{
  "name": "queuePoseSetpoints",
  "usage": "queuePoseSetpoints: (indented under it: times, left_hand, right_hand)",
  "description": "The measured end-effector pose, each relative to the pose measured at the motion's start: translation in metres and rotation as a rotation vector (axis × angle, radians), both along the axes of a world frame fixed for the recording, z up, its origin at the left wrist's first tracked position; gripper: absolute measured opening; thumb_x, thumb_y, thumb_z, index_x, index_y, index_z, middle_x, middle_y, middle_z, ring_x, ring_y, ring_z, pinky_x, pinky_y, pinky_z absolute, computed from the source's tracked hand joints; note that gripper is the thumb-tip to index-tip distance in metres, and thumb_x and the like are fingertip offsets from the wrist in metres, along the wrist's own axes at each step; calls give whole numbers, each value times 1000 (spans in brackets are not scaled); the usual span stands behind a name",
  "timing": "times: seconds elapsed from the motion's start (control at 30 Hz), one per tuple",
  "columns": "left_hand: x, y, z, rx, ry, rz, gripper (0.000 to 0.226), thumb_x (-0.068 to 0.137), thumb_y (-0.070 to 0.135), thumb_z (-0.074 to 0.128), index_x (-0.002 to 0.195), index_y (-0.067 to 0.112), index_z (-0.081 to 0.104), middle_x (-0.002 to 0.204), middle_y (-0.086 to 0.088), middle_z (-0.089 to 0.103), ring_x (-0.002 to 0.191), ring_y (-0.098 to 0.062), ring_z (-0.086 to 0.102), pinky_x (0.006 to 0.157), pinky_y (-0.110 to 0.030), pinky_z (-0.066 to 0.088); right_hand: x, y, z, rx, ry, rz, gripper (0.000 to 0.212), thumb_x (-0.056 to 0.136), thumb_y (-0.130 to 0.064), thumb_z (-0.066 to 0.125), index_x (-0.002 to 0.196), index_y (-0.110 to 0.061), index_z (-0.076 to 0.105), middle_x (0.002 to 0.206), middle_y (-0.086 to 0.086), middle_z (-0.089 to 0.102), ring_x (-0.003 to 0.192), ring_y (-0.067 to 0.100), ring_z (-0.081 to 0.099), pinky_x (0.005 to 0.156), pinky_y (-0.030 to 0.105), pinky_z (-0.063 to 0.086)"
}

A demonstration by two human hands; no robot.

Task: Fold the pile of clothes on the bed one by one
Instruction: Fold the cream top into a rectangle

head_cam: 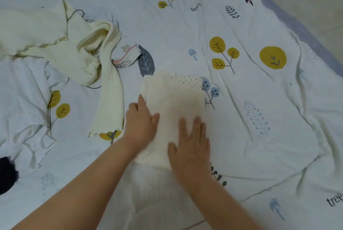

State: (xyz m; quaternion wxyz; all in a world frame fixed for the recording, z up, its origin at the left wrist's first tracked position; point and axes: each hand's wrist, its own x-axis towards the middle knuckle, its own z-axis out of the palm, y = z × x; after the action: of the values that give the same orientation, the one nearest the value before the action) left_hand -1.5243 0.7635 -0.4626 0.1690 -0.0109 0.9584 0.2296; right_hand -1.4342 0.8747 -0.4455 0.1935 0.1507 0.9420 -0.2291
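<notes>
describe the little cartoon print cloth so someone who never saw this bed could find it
On the leaf-patterned bedsheet, look left of centre, where a heap of cream ribbed clothes lies. The small cloth pokes out from the heap's right edge, beside a grey leaf print. It alone has pink trim and cartoon animals.

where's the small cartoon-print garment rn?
Head view, left of centre: the cartoon-print garment lies half tucked under the cream ribbed top, beside a grey leaf print, up-left of the folded cream piece.

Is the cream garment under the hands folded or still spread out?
Folded. The cream garment lies as a compact layered rectangle on the bedsheet, with the left hand at its edge and the right hand flat on top.
</notes>
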Motion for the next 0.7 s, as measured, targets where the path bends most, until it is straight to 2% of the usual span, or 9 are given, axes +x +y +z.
queuePoseSetpoints:
  times: [0.03,0.1,0.13,0.23,0.27,0.37,0.47,0.57,0.7]
  left_hand:
    - [7,2,-6,-65,-24,-33,70,95,31,45,146,1,7,132,-22,35,118,-37,37,98,-36,28]
    - [15,1,-15,-61,-22,-31,72,97,35,39,147,1,1,135,-21,33,121,-34,35,100,-34,26]
    - [14,0,-16,-20,-20,-2,71,96,36,41,147,3,5,134,-19,35,121,-34,36,101,-36,28]
    - [7,0,-10,293,-73,137,61,89,35,54,140,12,28,127,-11,49,118,-31,48,99,-43,40]
    - [5,1,-7,358,-106,157,62,87,35,57,139,16,29,129,-6,50,118,-28,49,99,-41,41]
    - [5,2,3,398,-166,104,78,84,33,64,145,21,17,136,0,45,122,-24,46,99,-34,39]
    - [5,-3,6,561,-221,153,81,82,25,69,146,24,20,139,3,44,122,-20,47,100,-32,38]
    - [10,-6,18,680,-263,211,80,74,25,75,141,26,33,133,3,51,119,-17,51,101,-35,41]
    - [21,-12,46,795,-279,290,89,59,37,77,138,28,38,129,4,56,115,-17,56,100,-43,45]
  right_hand:
    - [7,-5,-10,56,7,52,65,94,-38,33,150,-18,7,156,17,-8,145,33,3,114,49,18]
    - [13,-7,-18,59,-22,57,68,83,-44,32,144,-15,31,151,23,20,137,39,30,101,53,35]
    - [12,-5,-19,39,-14,68,69,81,-46,31,143,-16,33,151,21,19,137,38,30,102,52,34]
    - [5,6,-13,-82,49,29,62,93,-45,31,149,-26,15,157,9,-8,145,27,-1,116,40,12]
    - [2,10,-13,-103,62,-38,60,95,-41,35,149,-28,14,157,8,-6,144,24,-1,115,36,11]
    - [-10,16,-5,-173,76,-263,62,95,-35,44,149,-29,15,148,11,17,133,26,22,107,35,26]
    - [-19,23,-3,-378,-22,-361,73,89,-30,55,148,-31,13,137,9,36,123,26,40,99,32,34]
    - [-25,32,9,-564,-38,-372,74,82,-19,65,145,-26,25,138,2,43,121,21,45,97,31,38]
    - [-20,35,39,-595,-8,-338,68,77,-16,70,136,-23,36,124,-3,49,105,13,47,93,29,41]
